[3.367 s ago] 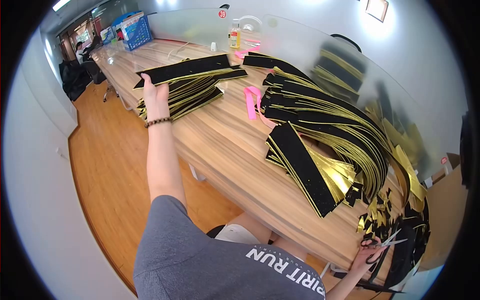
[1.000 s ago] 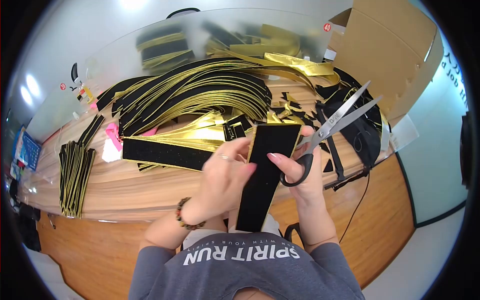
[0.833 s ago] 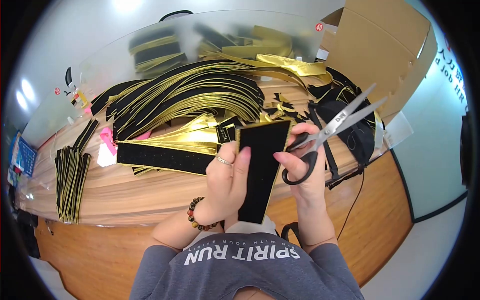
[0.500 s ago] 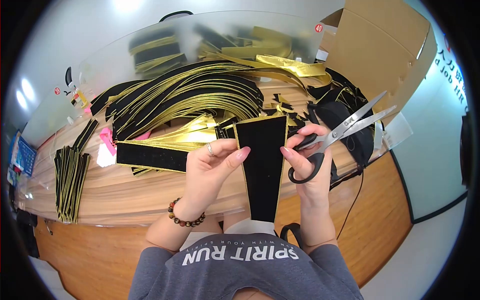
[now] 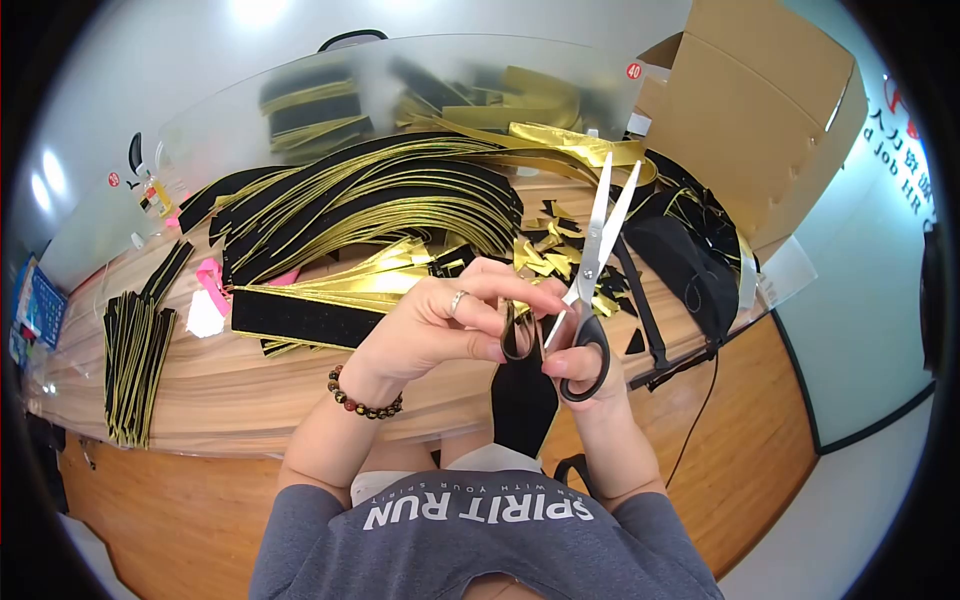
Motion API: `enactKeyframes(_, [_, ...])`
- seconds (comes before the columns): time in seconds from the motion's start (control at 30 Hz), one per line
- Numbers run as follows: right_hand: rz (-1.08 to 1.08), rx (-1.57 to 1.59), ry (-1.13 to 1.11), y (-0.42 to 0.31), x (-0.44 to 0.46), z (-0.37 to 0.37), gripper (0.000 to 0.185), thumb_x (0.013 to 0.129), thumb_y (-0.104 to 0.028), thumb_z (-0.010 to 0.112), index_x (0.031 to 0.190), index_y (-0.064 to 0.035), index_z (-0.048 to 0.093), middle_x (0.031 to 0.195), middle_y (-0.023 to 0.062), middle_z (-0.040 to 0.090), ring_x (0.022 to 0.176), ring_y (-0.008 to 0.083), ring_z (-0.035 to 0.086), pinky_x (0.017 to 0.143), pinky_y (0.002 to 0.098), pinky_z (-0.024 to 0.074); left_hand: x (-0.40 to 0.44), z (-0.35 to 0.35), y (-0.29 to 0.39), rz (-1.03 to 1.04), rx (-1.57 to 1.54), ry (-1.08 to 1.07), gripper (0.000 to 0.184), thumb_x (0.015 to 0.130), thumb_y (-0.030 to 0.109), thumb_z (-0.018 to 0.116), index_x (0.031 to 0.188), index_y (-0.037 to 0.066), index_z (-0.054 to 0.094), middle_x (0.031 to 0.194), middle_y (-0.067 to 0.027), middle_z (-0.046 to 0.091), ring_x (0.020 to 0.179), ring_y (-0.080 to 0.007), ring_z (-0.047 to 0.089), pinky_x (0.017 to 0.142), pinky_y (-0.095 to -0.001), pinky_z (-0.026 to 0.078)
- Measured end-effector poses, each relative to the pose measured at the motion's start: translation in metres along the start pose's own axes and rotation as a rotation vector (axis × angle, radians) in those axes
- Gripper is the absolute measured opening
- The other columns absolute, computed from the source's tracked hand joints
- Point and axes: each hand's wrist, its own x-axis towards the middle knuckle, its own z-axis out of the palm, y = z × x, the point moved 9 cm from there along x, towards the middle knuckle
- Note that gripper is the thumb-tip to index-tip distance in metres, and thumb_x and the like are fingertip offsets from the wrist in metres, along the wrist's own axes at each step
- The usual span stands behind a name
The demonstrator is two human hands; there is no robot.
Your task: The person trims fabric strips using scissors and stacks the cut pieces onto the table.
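The fingers of the left hand [image 5: 430,325] were bent and closed on the curled upper end of a long black fabric strip with gold edging [image 5: 523,405]. The fingers of the right hand [image 5: 595,385] were curled around the black handles of a pair of steel scissors [image 5: 592,250], the thumb at one loop; whether they also pinched the strip could not be told. The blades stood slightly apart and pointed away from the body. The strip hung below the hands, in front of the lap, its lower end near the grey T-shirt [image 5: 480,540].

A silver-coloured ring [image 5: 457,303] circled one left finger, and a dark beaded bracelet [image 5: 365,398] the left wrist.

Beyond the hands, on the wood-grain table [image 5: 250,400], a black strip with gold edging lay flat [image 5: 300,318] beside fanned shiny gold material [image 5: 380,272]. Behind these curved a large bundle of black-and-gold strips [image 5: 370,190]; small black and gold scraps [image 5: 550,245] lay near its right end. Farther right was a black cloth item [image 5: 680,265], with an open brown cardboard box [image 5: 760,110] behind it. To the left lay a pink ribbon [image 5: 208,275] and, farther out, a narrow stack of black-and-gold strips [image 5: 137,370].
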Motion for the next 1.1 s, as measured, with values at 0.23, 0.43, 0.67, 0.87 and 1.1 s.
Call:
enactKeyframes(0.23, [-0.027, 0.057, 0.002, 0.002, 0.001, -0.002, 0.05, 0.055, 0.005, 0.072, 0.096, -0.0083, 0.048, 0.086, 0.0014, 0.051, 0.08, 0.0121, 0.053, 0.069, 0.0207, 0.041, -0.002, 0.005, 0.001, 0.081, 0.182, -0.123, 0.022, 0.063, 0.011, 0.074, 0.085, 0.011, 0.071, 0.097, -0.0018, 0.066, 0.099, -0.0168, 0.044, 0.093, -0.0326, 0.033])
enactKeyframes(0.43, [-0.04, 0.101, -0.093, -0.001, 0.002, 0.007, 0.048, 0.058, 0.008, 0.068, 0.097, -0.0094, 0.048, 0.097, 0.0023, 0.049, 0.091, 0.0136, 0.053, 0.085, 0.0232, 0.0401, -0.003, 0.01, 0.007, 0.091, 0.182, -0.034, 0.009, 0.066, 0.014, 0.071, 0.072, 0.008, 0.07, 0.085, -0.0048, 0.067, 0.093, -0.0191, 0.046, 0.087, -0.0329, 0.036])
enactKeyframes(0.67, [-0.022, 0.147, -0.042, 0.001, 0.001, 0.002, 0.047, 0.059, 0.002, 0.073, 0.098, -0.0074, 0.048, 0.089, 0.0022, 0.054, 0.084, 0.0125, 0.055, 0.08, 0.0208, 0.0428, -0.009, 0.01, 0.01, 0.125, 0.144, 0.05, 0.016, 0.065, 0.007, 0.072, 0.08, 0.003, 0.07, 0.087, -0.007, 0.066, 0.092, -0.0201, 0.05, 0.085, -0.0334, 0.04])
enactKeyframes(0.87, [-0.331, -0.514, 0.307, -0.063, -0.01, -0.019, 0.042, 0.069, 0.004, 0.069, 0.102, -0.0016, 0.044, 0.086, 0.0148, 0.062, 0.082, 0.0182, 0.061, 0.075, 0.0284, 0.0495, -0.02, -0.005, 0.005, -0.006, 0.124, 0.361, 0.017, 0.07, -0.006, 0.067, 0.087, -0.003, 0.067, 0.092, -0.0083, 0.061, 0.08, -0.0133, 0.054, 0.074, -0.0227, 0.043])
enactKeyframes(1.1, [-0.373, -0.635, 0.227, -0.101, -0.027, 0.028, 0.046, 0.065, 0.004, 0.073, 0.102, -0.0023, 0.046, 0.087, 0.0116, 0.061, 0.073, 0.011, 0.057, 0.064, 0.0215, 0.0467, -0.008, 0.018, 0.02, 0.152, 0.466, 0.38, 0.014, 0.078, 0.001, 0.063, 0.092, -0.002, 0.065, 0.092, -0.0083, 0.059, 0.077, -0.0131, 0.056, 0.067, -0.0219, 0.044])
